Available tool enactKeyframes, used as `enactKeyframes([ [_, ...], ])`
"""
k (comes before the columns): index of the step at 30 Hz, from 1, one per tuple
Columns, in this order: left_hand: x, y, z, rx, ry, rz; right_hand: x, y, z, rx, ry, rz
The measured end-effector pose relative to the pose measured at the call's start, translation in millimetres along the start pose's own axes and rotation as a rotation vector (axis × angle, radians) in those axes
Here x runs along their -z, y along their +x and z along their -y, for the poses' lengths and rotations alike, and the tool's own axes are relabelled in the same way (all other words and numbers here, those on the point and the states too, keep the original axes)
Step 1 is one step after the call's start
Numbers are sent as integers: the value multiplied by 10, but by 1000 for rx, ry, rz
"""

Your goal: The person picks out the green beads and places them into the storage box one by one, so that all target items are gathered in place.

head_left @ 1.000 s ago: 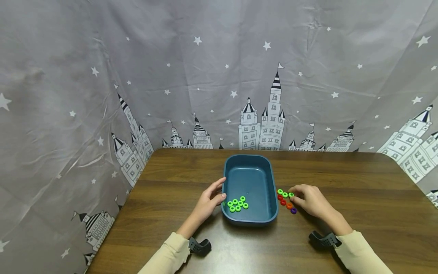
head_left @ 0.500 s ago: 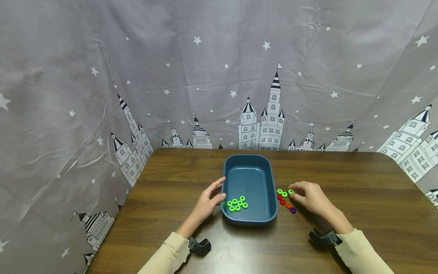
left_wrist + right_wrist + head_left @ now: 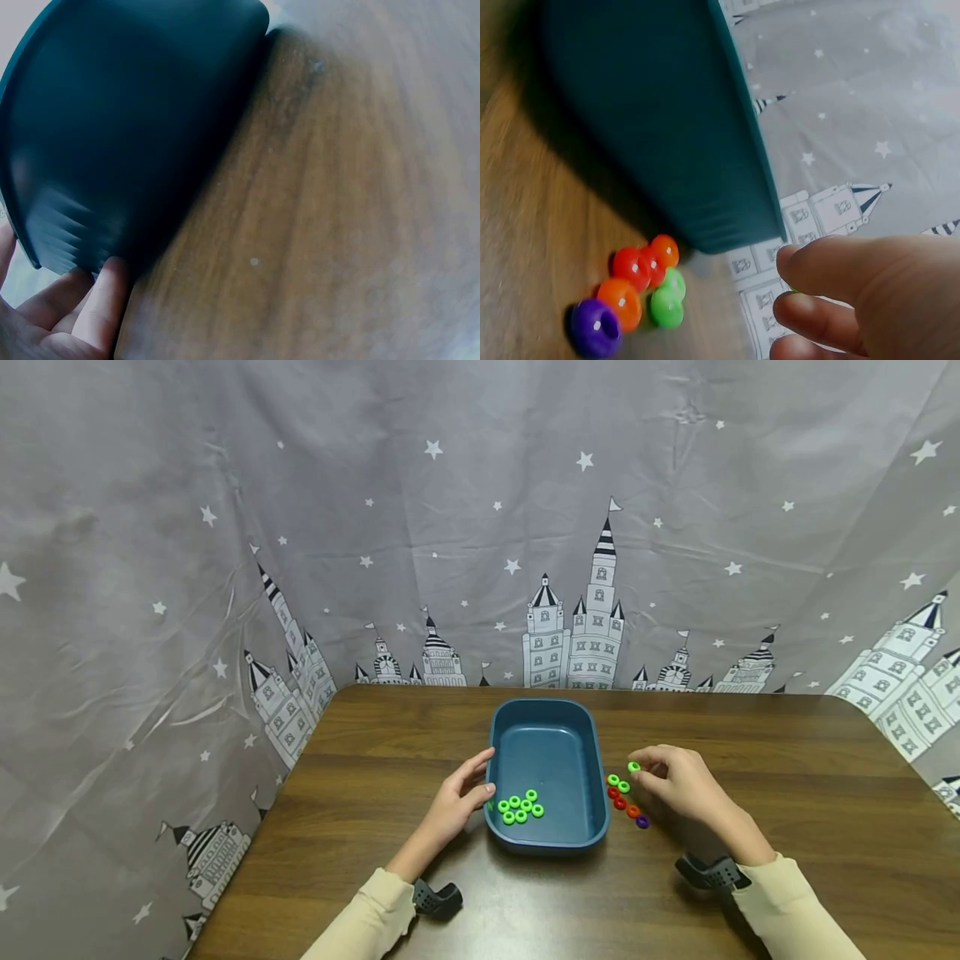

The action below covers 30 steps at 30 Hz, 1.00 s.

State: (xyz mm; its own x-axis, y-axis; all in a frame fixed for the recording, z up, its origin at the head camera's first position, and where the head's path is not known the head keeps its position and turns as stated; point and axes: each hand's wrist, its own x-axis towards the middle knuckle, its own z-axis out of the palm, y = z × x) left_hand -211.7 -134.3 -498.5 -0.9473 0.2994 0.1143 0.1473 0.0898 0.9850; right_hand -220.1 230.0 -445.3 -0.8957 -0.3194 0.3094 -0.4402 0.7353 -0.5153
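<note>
My right hand pinches a green bead between thumb and fingertips, raised a little above the table. In the right wrist view the fingers hide nearly all of that bead. Just below lie loose ring-shaped beads: two green, some red, an orange one and a purple bead. A dark blue plastic box stands left of them, with several green beads on its floor near the front left. My left hand touches the box's left side with extended fingers.
Box and beads are on a brown wooden table. A grey curtain printed with castles and stars hangs behind and at the left. Each wrist wears a black strap mount.
My right hand has lifted the green bead off the table, away from the two other green ones, and moved it slightly up and back. The left hand and box stay still.
</note>
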Motion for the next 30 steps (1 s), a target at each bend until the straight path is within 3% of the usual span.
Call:
enactKeyframes([
  [12, -16, -13, 12, 8, 14, -18, -64, 184, 221, 68, 55, -2],
  [30, -3, -1, -1, 1, 12, -12, -369, 453, 672, 162, 80, 100],
])
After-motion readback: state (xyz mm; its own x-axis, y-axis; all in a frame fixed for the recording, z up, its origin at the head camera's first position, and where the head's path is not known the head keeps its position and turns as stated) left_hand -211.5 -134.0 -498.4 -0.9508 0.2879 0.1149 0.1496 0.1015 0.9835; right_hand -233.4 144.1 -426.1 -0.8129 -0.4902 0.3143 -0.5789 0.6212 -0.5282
